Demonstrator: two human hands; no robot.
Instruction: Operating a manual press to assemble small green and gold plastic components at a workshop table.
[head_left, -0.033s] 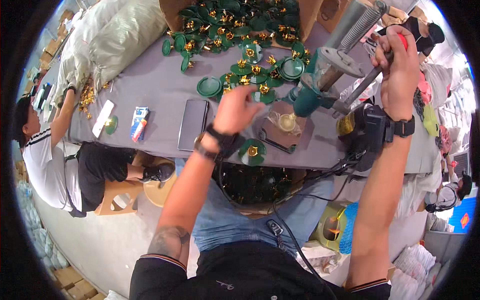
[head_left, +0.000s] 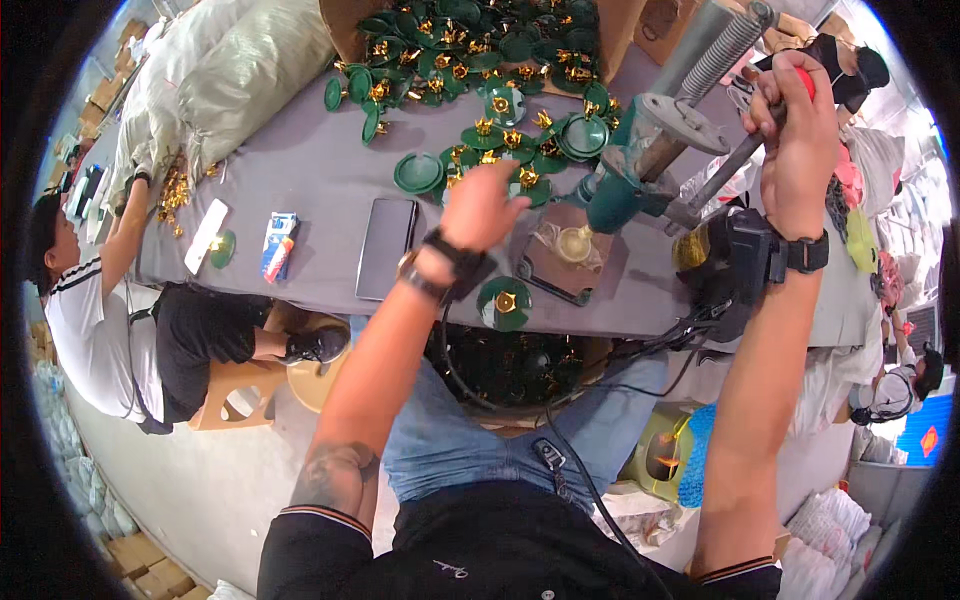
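My right hand (head_left: 798, 140) is raised and closed around the red-tipped lever handle (head_left: 806, 84) of a green hand press (head_left: 612, 200). Under the press head sits a small round pale die (head_left: 574, 244) on a brown base plate (head_left: 552, 268). My left hand (head_left: 484, 208) is left of the press, thumb and forefinger apart with nothing visible between them. Its other fingers are partly hidden. Just beyond its fingertips lies a loose group of green discs with gold pronged clips (head_left: 530, 180). One more such disc (head_left: 504, 303) rests at the table's near edge.
A large carton (head_left: 612, 40) of similar discs stands at the back. Left of my hand lie a dark phone (head_left: 386, 248), a small box (head_left: 279, 246) and a white phone-like slab (head_left: 206, 236). Cables (head_left: 690, 335) hang at the table edge. Another person (head_left: 95, 330) sits at far left.
My left hand has moved slightly away from me, toward the group of green discs. The right hand stays on the lever, which has not visibly moved.
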